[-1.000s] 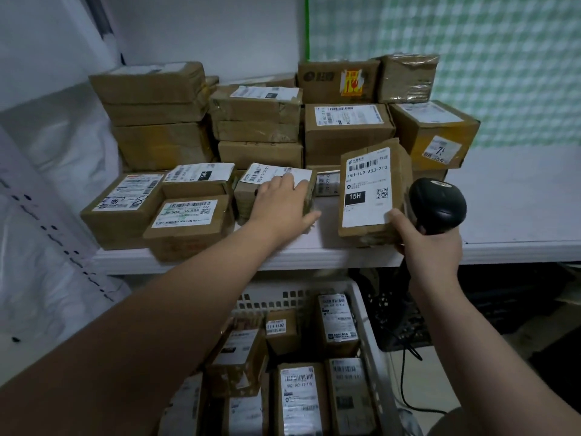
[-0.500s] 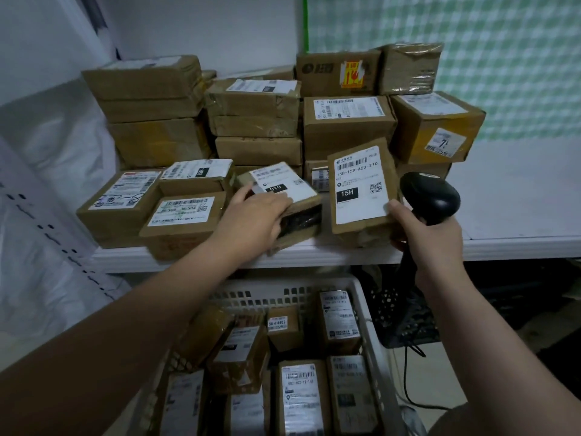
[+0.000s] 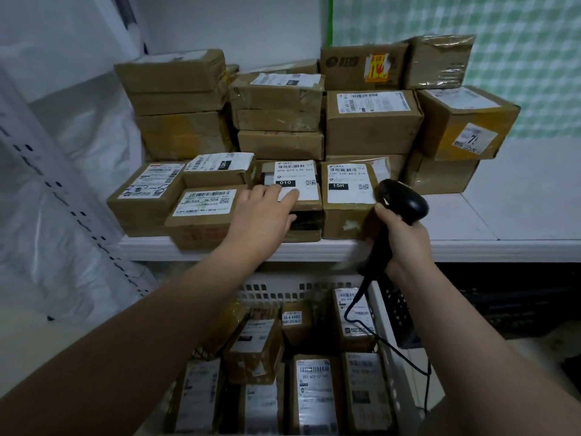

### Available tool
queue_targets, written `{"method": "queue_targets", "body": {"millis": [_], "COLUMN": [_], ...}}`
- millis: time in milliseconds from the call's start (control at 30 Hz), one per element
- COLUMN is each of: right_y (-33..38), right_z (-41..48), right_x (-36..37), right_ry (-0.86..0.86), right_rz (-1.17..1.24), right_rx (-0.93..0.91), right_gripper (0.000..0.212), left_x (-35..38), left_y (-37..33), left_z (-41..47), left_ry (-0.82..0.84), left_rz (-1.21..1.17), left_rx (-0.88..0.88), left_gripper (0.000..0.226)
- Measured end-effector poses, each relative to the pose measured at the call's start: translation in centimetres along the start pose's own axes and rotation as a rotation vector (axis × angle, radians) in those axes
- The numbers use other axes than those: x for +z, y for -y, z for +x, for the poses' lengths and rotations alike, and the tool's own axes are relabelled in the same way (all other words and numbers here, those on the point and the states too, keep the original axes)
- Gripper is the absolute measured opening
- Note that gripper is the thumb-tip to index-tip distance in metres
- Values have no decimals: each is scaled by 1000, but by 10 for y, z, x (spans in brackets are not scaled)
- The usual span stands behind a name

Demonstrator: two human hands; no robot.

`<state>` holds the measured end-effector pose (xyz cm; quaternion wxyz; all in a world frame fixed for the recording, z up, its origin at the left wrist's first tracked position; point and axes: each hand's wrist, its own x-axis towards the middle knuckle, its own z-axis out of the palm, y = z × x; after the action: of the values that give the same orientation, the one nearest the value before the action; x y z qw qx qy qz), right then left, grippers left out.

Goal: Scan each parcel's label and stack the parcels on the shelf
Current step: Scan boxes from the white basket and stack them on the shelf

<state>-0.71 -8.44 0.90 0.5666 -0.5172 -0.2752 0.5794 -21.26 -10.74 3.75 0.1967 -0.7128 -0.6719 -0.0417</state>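
My head view looks down at a white shelf (image 3: pixel 518 215) with a basket (image 3: pixel 314 284) under its front edge.

From the shelf's left end to past its middle sit the stacked parcels (image 3: pixel 185 133). They are brown boxes running from the back wall to the front edge, two or three high at the back and lower in front. I count more than a dozen.

At the front edge near the middle, the left hand (image 3: pixel 261 215) rests on the 010 parcel (image 3: pixel 301 174). Its fingers lie nearly straight across the top label and the thumb is against the front face, so it is pressing rather than gripping.

The 15H parcel (image 3: pixel 345 218) touches that box's right side, label up, also at the front edge.

Right of it, the right hand (image 3: pixel 405 243) is wrapped tight round the handle of a black scanner (image 3: pixel 405 202). The scanner's head is raised just beside the 15H parcel's right edge. I cannot tell whether the thumb touches that box.

Beyond the hand, white shelf board runs to the right end.

I judge the task well under way but not near done. Many boxes are shelved, and the 010 parcel looks to be getting seated in the front row. The basket parcels (image 3: pixel 314 388), roughly ten with labels up, remain to be scanned and stacked.
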Motion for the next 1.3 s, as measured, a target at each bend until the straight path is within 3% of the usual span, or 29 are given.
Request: {"method": "queue_targets", "body": {"millis": [167,267,400,600,700,867,1033,1200,1300], "right_y": [0,0,6,15,11,-12,-57,-106,-124], "right_z": [6,12,20,31,26,-13,-61,-61,-46], "right_x": [12,18,16,10,9,1,-24,-50,-65], "right_ry": [44,29,58,138,182,110,257,332,298], "right_rz": [-8,-45,-112,-147,-218,-274,-509,-893,-965], "right_rx": [24,17,-20,-80,-168,-294,-199,92,176], "right_gripper": [40,35,10,14,11,15,12,18,11], "left_x": [6,12,20,24,19,31,98,166,187], "left_y": [9,15,17,19,14,2,-17,-43,-56], "left_z": [2,1,1,3,-7,-72,-144,-184,-177], "left_ry": [10,4,-25,-38,-68,-262,35,545,642], "left_rz": [43,37,-12,-50,-101,-361,-514,-634,-546], "left_rx": [-81,-94,-105,-132,-73,94,79,2,45], "left_gripper": [43,43,45,49,52,40,36,47,52]}}
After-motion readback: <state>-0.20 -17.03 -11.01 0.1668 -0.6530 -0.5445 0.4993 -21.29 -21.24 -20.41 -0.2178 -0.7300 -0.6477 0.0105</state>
